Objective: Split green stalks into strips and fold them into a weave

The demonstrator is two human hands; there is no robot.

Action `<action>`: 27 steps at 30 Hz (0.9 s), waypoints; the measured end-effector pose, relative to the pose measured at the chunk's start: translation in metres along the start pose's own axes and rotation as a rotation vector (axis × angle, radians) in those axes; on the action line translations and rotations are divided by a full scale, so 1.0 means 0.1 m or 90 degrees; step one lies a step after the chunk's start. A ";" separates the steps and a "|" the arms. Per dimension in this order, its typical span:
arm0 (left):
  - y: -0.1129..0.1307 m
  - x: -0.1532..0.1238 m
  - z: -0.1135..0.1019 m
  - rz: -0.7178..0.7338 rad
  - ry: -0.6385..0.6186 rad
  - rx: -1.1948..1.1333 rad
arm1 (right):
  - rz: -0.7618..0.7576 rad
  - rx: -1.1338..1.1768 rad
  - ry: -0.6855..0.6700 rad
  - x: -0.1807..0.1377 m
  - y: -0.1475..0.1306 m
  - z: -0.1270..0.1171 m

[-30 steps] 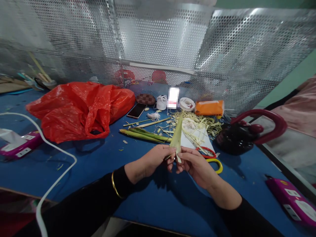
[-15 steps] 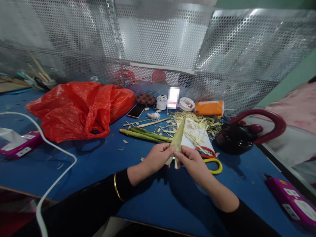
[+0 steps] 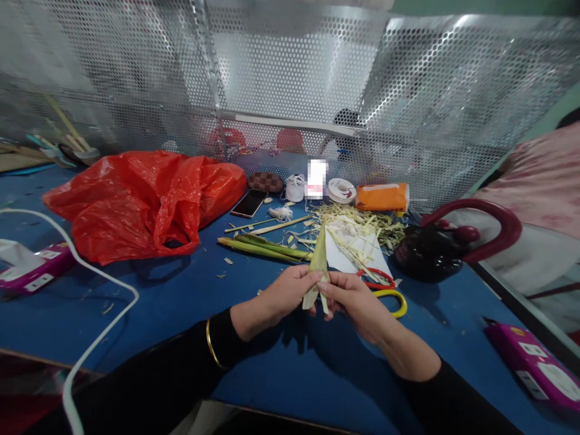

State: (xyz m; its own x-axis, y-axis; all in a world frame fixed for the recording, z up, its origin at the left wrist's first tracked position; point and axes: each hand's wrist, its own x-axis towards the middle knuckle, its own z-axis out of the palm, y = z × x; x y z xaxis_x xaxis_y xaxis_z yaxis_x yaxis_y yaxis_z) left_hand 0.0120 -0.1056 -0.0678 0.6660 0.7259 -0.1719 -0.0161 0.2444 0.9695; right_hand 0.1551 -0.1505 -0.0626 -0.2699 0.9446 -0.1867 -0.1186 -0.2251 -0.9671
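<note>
Between my two hands is a pale green leaf, like a corn husk (image 3: 319, 257), its narrow tip pointing away from me. Its lower end is parted into two strips that stick out below my fingers. My left hand (image 3: 292, 291) pinches its left side, and my right hand (image 3: 348, 296) pinches the right side, fingertips almost meeting. Scissors with one red and one yellow handle (image 3: 399, 303) lie just right of my right hand. Longer green husk pieces (image 3: 263, 248) rest beyond my left hand. Shredded husk strips (image 3: 357, 232) are heaped over a white sheet (image 3: 335, 257).
A red plastic bag (image 3: 136, 205) fills the left of the blue table, near a phone (image 3: 249, 203). A dark pot (image 3: 428, 254) with a maroon handle stands right. Purple power strips (image 3: 528, 362) and a white cable (image 3: 129, 283) lie at the sides. Perforated metal panels (image 3: 290, 72) close off the back.
The leaf's tip has dropped lower and swung slightly left. Its two lower strips now show more beneath my fingers. Both hands keep their pinch.
</note>
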 end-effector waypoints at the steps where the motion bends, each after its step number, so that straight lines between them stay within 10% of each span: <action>1: 0.00 0.00 0.00 -0.001 -0.012 -0.004 | 0.005 0.009 -0.006 0.00 0.00 -0.01; 14: 0.05 -0.03 -0.04 0.002 -0.012 -0.081 | 0.026 0.099 -0.029 -0.03 -0.09 -0.04; 27: 0.02 -0.04 0.02 0.020 0.027 0.094 | -0.139 -0.117 0.181 0.05 -0.01 -0.02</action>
State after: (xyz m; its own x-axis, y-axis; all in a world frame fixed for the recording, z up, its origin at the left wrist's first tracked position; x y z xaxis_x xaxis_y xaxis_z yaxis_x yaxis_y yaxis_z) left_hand 0.0103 -0.1091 -0.0647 0.6346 0.7591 -0.1449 0.0755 0.1257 0.9892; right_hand 0.1560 -0.1450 -0.0632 0.0208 0.9997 0.0109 0.0363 0.0101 -0.9993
